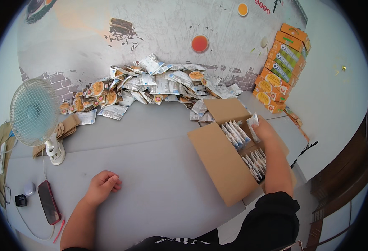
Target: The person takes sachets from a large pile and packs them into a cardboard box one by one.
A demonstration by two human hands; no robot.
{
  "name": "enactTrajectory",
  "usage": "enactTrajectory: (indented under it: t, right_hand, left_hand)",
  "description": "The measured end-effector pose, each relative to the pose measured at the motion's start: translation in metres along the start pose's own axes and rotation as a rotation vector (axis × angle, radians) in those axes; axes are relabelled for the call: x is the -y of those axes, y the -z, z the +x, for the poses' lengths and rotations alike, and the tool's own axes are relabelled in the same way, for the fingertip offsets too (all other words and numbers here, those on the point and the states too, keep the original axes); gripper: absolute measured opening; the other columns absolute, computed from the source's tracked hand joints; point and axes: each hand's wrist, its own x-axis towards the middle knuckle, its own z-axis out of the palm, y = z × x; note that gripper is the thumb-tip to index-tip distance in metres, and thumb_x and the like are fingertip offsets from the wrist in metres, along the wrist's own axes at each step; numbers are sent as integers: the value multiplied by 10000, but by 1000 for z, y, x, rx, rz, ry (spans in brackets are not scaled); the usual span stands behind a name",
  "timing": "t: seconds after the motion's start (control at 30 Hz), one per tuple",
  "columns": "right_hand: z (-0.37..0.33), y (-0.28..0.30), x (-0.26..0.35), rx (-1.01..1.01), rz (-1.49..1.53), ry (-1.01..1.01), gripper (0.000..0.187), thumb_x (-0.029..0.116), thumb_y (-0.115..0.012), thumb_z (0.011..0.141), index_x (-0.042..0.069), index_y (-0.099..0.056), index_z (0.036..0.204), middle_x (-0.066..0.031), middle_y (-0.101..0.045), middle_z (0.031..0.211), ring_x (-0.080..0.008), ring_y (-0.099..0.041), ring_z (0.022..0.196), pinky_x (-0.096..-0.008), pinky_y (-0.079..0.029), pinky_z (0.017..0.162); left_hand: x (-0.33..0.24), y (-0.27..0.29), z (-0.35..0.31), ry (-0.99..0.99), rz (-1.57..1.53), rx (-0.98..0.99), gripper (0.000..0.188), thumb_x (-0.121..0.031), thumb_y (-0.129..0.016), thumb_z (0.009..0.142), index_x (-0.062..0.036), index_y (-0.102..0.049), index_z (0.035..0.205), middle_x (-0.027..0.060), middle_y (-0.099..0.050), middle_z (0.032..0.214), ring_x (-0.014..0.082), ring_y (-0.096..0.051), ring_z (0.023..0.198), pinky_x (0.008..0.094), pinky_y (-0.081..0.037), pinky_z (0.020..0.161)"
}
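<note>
At the right, an open cardboard box (217,161) stands on the table with its flaps folded out. Several white packets (235,133) are lined up on edge in its far part, and another row of packets (256,164) fills its nearer part. My right hand (264,129) is over the box's far right side, its fingers closed on one white packet (253,124) held upright. My left hand (104,186) rests on the grey table (158,163) left of the box, fingers curled together, with nothing visible in them.
A long heap of silver and brown packets (163,85) lies along the wall. Orange boxes (271,90) are stacked at the far right. On the left are a fan (35,111), folded brown cardboard (69,125), a phone (48,203), a red cable (59,231) and a small black object (21,201).
</note>
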Motion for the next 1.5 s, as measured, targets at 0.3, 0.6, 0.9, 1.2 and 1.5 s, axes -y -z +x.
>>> enactTrajectory:
  t: [0.3, 0.6, 0.9, 1.2, 1.5]
  right_hand:
    - [48, -77, -20, 493, 408, 1, 726, 571, -384, 970, -54, -536, 1305, -252, -520, 1367, -364, -466, 1306, -402, -331, 1093]
    - [43, -52, 13, 391, -166, 26, 847, 661, -332, 931, -88, -601, 1223, -320, -571, 1255, -417, -506, 1254, -442, -358, 1070]
    - [10, 21, 208, 339, 494, 388, 391, 389, -580, 928, 6, -659, 936, -80, -670, 801, -147, -658, 719, -312, -542, 681]
    - [61, -139, 216, 252, -529, 559, 324, 189, -598, 864, 42, -616, 1153, -196, -631, 1166, -327, -626, 1084, -412, -521, 878]
    - [87, -189, 224, 84, -490, 352, 245, 153, -570, 870, 49, -651, 1077, -208, -675, 1063, -344, -680, 964, -454, -555, 812]
  left_hand:
    - [-7, 1, -3, 48, -35, 17, 222, -201, -564, 991, 10, -597, 1053, 90, -662, 940, 158, -642, 811, 293, -543, 709]
    - [-13, -3, -2, 72, -26, 31, 231, -208, -562, 990, 14, -608, 1038, 83, -655, 932, 142, -633, 813, 281, -537, 708]
    - [-12, 1, -2, 71, 44, 45, 205, -197, -567, 989, -1, -606, 1036, 70, -660, 912, 136, -632, 793, 276, -533, 709]
    - [-16, -1, 2, 109, -12, 62, 243, -244, -597, 973, -6, -625, 1007, 40, -642, 867, 115, -624, 811, 269, -520, 728]
    - [-14, 0, 0, 118, 13, 38, 253, -265, -600, 974, -15, -626, 1006, 39, -645, 878, 113, -624, 784, 269, -517, 703]
